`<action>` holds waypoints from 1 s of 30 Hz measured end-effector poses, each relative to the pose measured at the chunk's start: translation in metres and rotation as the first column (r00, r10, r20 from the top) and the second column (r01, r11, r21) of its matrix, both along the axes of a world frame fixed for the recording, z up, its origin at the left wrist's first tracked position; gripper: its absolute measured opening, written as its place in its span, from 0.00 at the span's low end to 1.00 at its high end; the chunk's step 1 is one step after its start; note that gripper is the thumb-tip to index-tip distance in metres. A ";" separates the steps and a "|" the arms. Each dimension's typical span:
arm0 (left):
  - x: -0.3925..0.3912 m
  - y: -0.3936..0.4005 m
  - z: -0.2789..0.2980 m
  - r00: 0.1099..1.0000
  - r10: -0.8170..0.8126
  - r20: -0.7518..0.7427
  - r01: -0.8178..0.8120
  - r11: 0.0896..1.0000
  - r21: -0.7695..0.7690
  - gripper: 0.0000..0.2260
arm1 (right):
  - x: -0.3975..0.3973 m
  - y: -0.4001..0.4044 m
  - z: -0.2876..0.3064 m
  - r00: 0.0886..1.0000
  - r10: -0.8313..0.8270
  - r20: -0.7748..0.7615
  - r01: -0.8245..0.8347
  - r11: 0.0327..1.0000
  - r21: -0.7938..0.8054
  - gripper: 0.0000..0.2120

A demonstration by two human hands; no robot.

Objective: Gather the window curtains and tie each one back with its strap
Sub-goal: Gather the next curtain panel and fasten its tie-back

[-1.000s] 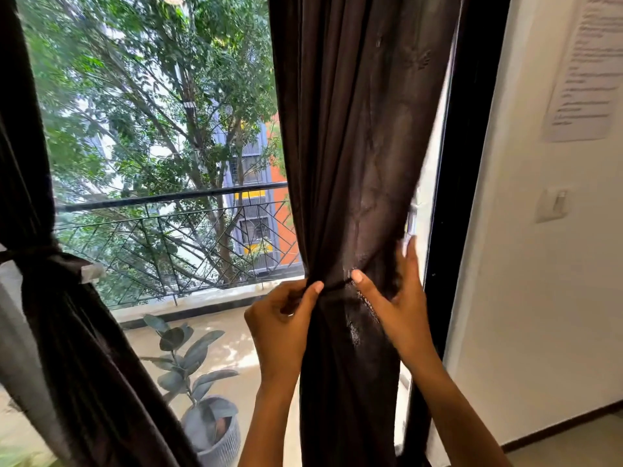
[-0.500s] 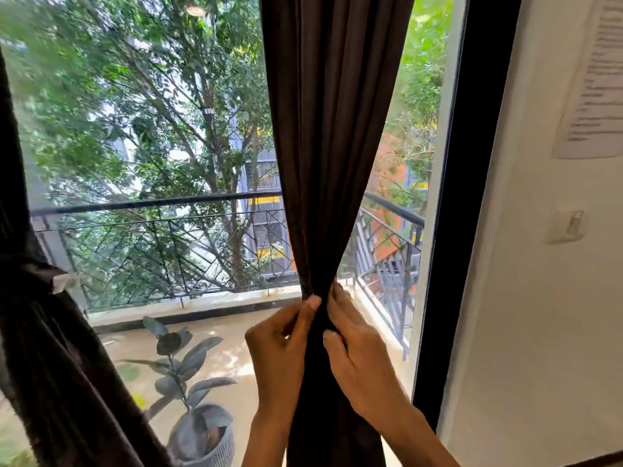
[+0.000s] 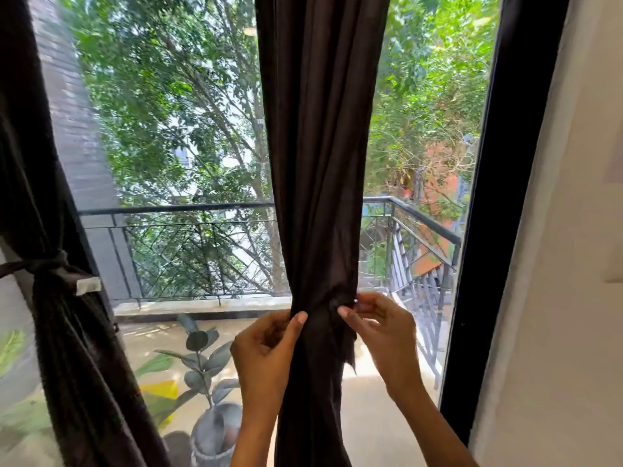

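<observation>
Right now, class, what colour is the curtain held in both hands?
Dark brown, plain with no pattern; the curtain shows best in the head view.

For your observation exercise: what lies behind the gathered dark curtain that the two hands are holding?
Behind the gathered curtain are window glass, balcony railing and trees, showing on both sides. The stretch of railing directly behind the fabric is covered, as are parts of the fingers that grip it.

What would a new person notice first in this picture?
First, the dark curtain hanging in the middle of the window, pinched at its narrow waist by the left hand and the right hand. Next, at the left edge, a second curtain already tied with its strap. Behind the glass are green trees and a balcony railing.
</observation>
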State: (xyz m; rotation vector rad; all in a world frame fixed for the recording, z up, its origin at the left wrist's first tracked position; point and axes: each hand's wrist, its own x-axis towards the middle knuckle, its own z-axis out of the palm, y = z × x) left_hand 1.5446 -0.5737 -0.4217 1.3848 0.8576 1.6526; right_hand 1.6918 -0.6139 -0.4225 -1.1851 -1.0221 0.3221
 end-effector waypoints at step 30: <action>0.010 -0.022 -0.004 0.971 0.078 -0.224 -0.070 0.997 0.042 0.10 | -0.022 -0.031 -0.017 0.891 0.408 -0.199 -0.421 0.907 -0.023 0.18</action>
